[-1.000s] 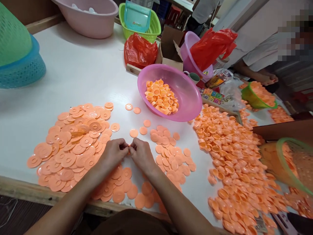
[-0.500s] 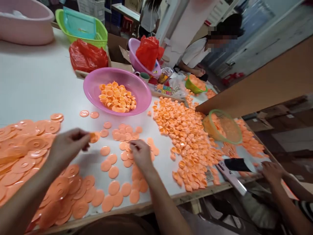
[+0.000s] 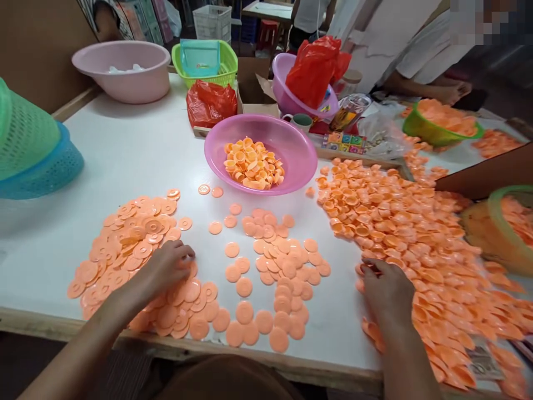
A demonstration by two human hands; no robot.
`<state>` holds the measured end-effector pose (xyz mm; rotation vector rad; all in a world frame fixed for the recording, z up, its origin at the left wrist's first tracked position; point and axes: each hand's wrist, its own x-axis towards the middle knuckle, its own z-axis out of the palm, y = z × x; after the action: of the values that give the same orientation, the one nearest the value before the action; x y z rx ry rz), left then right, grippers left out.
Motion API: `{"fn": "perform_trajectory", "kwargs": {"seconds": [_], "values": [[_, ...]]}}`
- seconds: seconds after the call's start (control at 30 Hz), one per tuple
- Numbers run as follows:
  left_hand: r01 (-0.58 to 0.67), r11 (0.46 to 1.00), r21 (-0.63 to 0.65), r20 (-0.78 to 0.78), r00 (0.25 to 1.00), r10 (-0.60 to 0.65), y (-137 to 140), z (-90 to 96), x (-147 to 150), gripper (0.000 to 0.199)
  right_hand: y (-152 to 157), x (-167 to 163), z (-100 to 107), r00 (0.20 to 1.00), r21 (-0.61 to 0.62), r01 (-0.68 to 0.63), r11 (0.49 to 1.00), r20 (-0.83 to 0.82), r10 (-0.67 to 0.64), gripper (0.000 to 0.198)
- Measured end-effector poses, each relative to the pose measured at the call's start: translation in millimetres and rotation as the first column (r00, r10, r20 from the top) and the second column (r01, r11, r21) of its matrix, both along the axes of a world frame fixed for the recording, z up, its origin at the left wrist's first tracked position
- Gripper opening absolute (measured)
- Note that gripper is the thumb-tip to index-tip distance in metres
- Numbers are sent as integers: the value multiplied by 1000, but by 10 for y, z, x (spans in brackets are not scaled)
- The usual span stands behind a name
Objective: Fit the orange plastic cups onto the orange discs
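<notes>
My left hand (image 3: 171, 268) rests at the right side of a heap of flat round orange discs (image 3: 120, 250), its fingers curled down; whatever lies beneath them is hidden. My right hand (image 3: 387, 289) is at the left edge of a large spread of small orange cup-shaped pieces (image 3: 391, 222). Its thumb and forefinger are pinched together at one such piece, partly covered by the fingers. Between the hands lie loose plain orange discs (image 3: 287, 264), some overlapping. Beyond them a pink bowl (image 3: 297, 161) holds a mound of orange pieces (image 3: 254, 164).
Green and blue baskets (image 3: 62, 161) stand at the left. Farther back are a pale pink tub (image 3: 125, 83), a lime basket (image 3: 229, 66), a red bag (image 3: 211, 105) and a mug (image 3: 300, 122). A green-rimmed tub (image 3: 483, 233) stands at the right. Another person's hands (image 3: 452, 91) show at the far right.
The view has swung left. My left hand, earlier pinching an orange piece in the air, is now down on the disc heap. My right hand has gone from the loose discs to the cup-shaped pieces.
</notes>
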<state>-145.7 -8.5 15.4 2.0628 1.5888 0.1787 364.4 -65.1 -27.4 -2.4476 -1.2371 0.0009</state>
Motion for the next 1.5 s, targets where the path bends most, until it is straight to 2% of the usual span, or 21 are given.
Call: {"fn": "perform_trajectory", "kwargs": {"seconds": [0.07, 0.13, 0.17, 0.23, 0.27, 0.33, 0.47, 0.6, 0.67, 0.73, 0.8, 0.87, 1.0, 1.13, 1.23, 1.27, 1.3, 1.33, 1.4, 1.47, 1.5], "values": [[-26, 999, 27, 51, 998, 24, -117, -158, 62, 16, 94, -201, 110, 993, 30, -51, 998, -109, 54, 18], [-17, 997, 69, 134, 991, 8, -102, -241, 234, 15, 189, -580, 233, 940, 108, -115, 987, -309, 143, 23], [-8, 996, 83, 165, 986, -6, -73, -261, 328, 15, 233, -828, 290, 879, 157, -154, 976, -429, 208, 23], [-2, 996, 88, 195, 981, -16, -23, -279, 472, 18, 316, -1389, 376, 688, 221, -296, 929, -625, 368, 19], [-11, 996, 84, 202, 979, -6, -14, -286, 511, 20, 357, -1674, 399, 606, 239, -375, 896, -668, 431, 15], [-47, 996, 75, 224, 974, 29, -28, -312, 525, 25, 442, -2183, 399, 511, 257, -481, 838, -695, 506, 9], [-79, 993, 91, 277, 960, 51, -101, -405, 463, 15, 579, -2808, 271, 487, 200, -619, 759, -661, 571, 12], [-81, 990, 112, 303, 952, 43, -104, -411, 456, 15, 626, -3000, 169, 524, 115, -706, 699, -579, 625, 20], [-88, 994, 59, 332, 941, 63, -72, -347, 453, 15, 633, -3019, 164, 533, 92, -732, 675, -540, 652, 22], [-108, 991, -80, 379, 916, 130, -28, -262, 448, 16, 640, -3023, 177, 536, 76, -746, 662, -521, 664, 23], [-177, 956, -233, 380, 889, 257, 15, -193, 456, 18, 644, -3026, 192, 534, 67, -755, 652, -514, 671, 24], [-276, 911, -305, 317, 873, 371, 36, -164, 489, 13, 635, -3035, 203, 533, 57, -763, 644, -506, 678, 25], [-373, 885, -277, 221, 872, 437, -17, -197, 578, 17, 563, -3093, 200, 561, 7, -779, 627, -437, 703, 24], [-407, 885, -225, 223, 863, 454, -109, -223, 596, 19, 506, -3174, 181, 593, 0, -766, 643, -390, 705, 20], [-382, 887, -261, 263, 856, 446, -118, -194, 555, 19, 533, -3051, 211, 480, 100, -789, 607, -518, 709, 18], [-376, 887, -268, 280, 850, 445, -97, -161, 542, 19, 538, -2923, 236, 441, 163, -770, 617, -563, 699, 16], [-376, 887, -269, 294, 845, 447, -57, -110, 535, 19, 528, -2738, 266, 434, 224, -721, 656, -593, 679, 14], [-384, 885, -265, 316, 832, 456, 7, -36, 541, 19, 497, -2494, 298, 470, 267, -642, 719, -603, 644, 15], [-427, 874, -232, 408, 773, 486, 231, 182, 598, 19, 363, -1855, 350, 684, 280, -402, 872, -542, 489, 25], [-490, 857, -162, 550, 676, 490, 587, 466, 708, 18, 133, -1103, 374, 899, 204, -172, 964, -367, 239, 38], [-510, 852, -116, 616, 636, 464, 796, 613, 770, 16, -10, -733, 373, 969, 136, -57, 989, -230, 87, 42]]}}
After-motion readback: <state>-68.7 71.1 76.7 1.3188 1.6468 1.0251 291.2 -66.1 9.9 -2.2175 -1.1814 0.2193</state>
